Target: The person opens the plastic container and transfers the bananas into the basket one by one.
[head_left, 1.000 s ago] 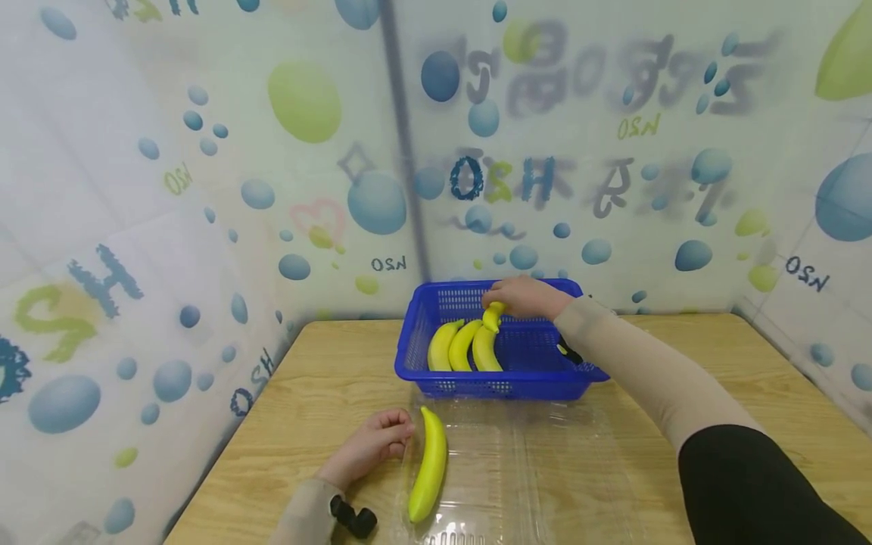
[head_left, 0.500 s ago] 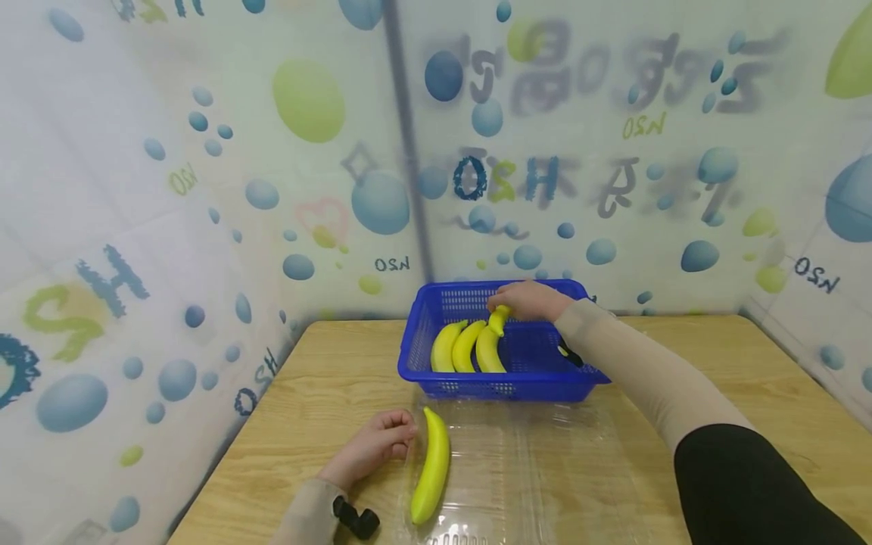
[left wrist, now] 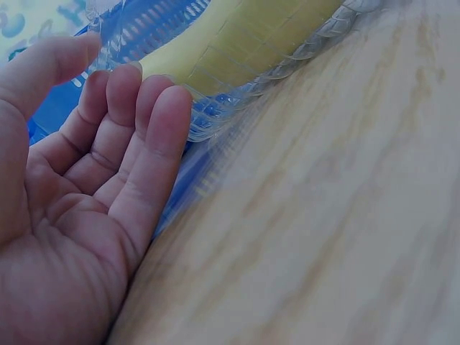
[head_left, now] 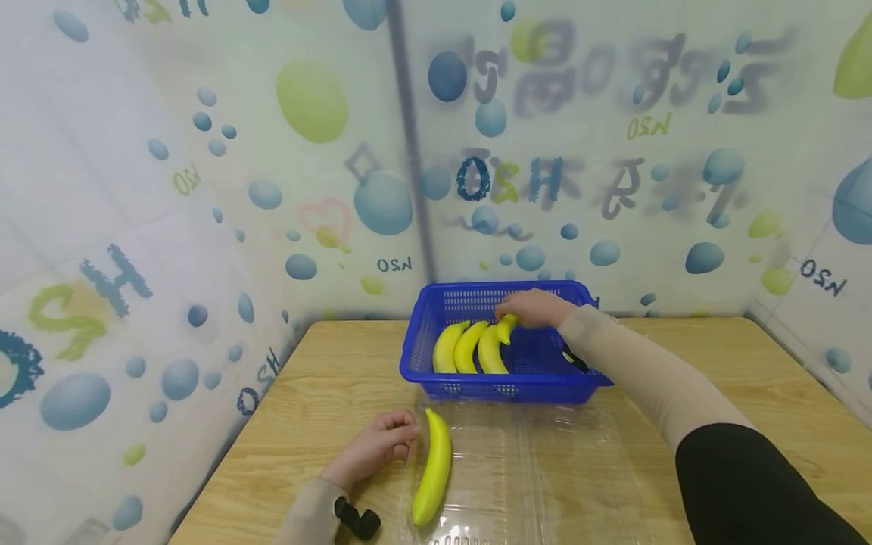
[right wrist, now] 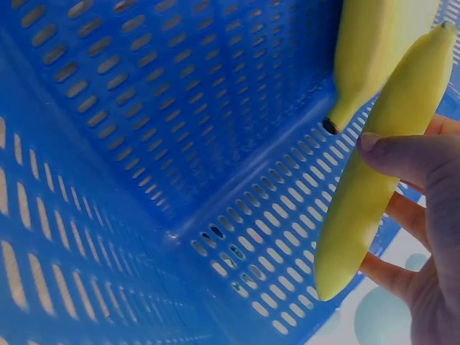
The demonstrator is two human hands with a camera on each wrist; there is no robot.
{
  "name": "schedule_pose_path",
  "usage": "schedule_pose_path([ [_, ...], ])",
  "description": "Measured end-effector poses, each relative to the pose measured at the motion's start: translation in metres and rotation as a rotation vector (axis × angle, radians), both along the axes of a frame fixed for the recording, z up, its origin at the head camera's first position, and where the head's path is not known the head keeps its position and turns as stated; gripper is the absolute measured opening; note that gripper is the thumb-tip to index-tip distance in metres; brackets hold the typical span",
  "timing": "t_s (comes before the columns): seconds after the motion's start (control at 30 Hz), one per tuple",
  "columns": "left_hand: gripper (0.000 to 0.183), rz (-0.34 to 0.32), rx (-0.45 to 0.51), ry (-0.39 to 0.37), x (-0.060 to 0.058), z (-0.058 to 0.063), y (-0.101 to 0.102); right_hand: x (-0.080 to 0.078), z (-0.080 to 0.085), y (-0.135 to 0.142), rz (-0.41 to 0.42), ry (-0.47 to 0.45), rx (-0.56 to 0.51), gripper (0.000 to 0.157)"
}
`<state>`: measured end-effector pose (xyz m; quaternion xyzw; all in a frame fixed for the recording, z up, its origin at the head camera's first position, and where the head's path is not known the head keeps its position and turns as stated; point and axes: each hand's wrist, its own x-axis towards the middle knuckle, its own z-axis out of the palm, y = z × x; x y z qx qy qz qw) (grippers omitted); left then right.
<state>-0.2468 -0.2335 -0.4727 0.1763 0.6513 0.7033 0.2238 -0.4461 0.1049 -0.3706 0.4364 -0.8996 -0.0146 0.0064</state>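
My right hand (head_left: 538, 308) reaches inside the blue basket (head_left: 507, 391), holding a banana (right wrist: 374, 194) between thumb and fingers. In the right wrist view that banana slants in front of another banana (right wrist: 359, 65) in the basket. Left of the hand, three bananas (head_left: 446, 350) lie side by side at the basket's left. At the lower left, my left hand (head_left: 375, 448) rests by the table with curled fingers, pinching the left edge of a clear plastic clamshell box (head_left: 484, 469). Lengthwise along the box's left side lies one more banana (head_left: 432, 469).
A light wooden table (head_left: 327, 378) bears everything. Behind it and to both sides hang pale curtains (head_left: 327, 189) with bubble prints. The clamshell's other half (head_left: 586, 477) spreads to the right, just in front of the basket. Dark straps circle both wrists.
My right hand has shifted slightly to the right and lower in the basket with the banana. The left hand, the box and its banana stay in place; the head view has turned a little.
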Motion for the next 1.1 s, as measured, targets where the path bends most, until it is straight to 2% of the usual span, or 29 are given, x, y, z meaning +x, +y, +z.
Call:
schedule_pose_path([
  [0.37,0.009,-0.002,-0.018,0.006,-0.002,0.000,-0.001,-0.002,-0.017,0.003,0.013,0.008,0.036,0.038],
  [0.5,0.010,0.002,-0.015,0.005,-0.001,0.000,-0.001,-0.002,-0.020,0.002,0.045,0.019,0.048,0.038],
  [0.73,0.010,0.011,-0.012,0.007,0.000,0.001,-0.001,-0.002,-0.024,0.001,0.029,0.011,0.062,0.034],
  [1.1,0.008,0.017,-0.008,0.002,0.000,0.001,0.001,-0.005,-0.034,0.005,0.106,0.092,0.047,0.026],
])
